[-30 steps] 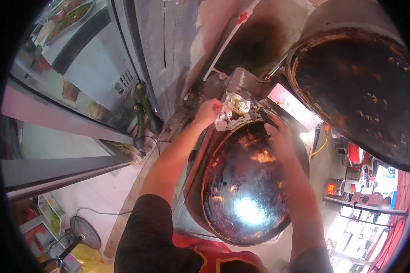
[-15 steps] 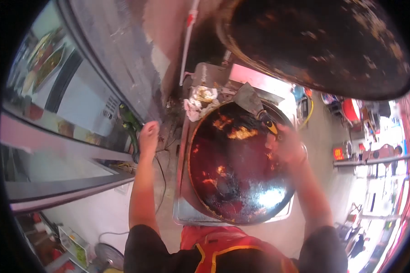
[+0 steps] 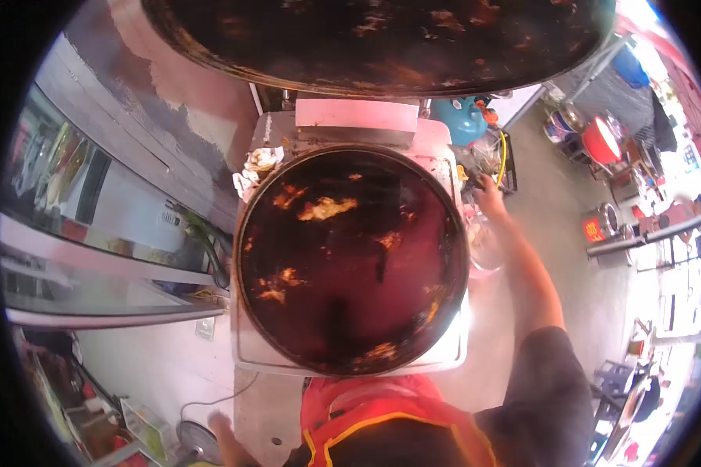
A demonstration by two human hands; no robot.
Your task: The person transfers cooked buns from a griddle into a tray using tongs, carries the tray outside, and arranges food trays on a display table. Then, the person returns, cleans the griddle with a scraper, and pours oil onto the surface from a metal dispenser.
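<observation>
A large round griddle (image 3: 343, 272) with a dark, shiny surface and browned scraps stuck to it sits on a pale metal stand. Past its right rim, my right hand (image 3: 488, 196) is stretched out with its fingers closed around a small dark-and-yellow thing, seemingly the handle of the scraper (image 3: 472, 179); its blade is hard to see. My left hand (image 3: 220, 424) hangs low at the left, away from the griddle and near a round metal disc. Motion smears its fingers. Raised above the back of the griddle is its dark, scorched lid plate (image 3: 382, 47).
Crumpled paper (image 3: 257, 167) lies by the griddle's back left. A blue-green gas cylinder (image 3: 461, 121) and a yellow hose (image 3: 505, 159) are at the back right. A glass-fronted cabinet (image 3: 125, 198) borders the left side. A red basin (image 3: 601, 140) is farther right.
My right hand has moved with the scraper from over the griddle to beyond its right rim. My left hand has dropped from beside the cabinet to the lower left. The view has turned right.
</observation>
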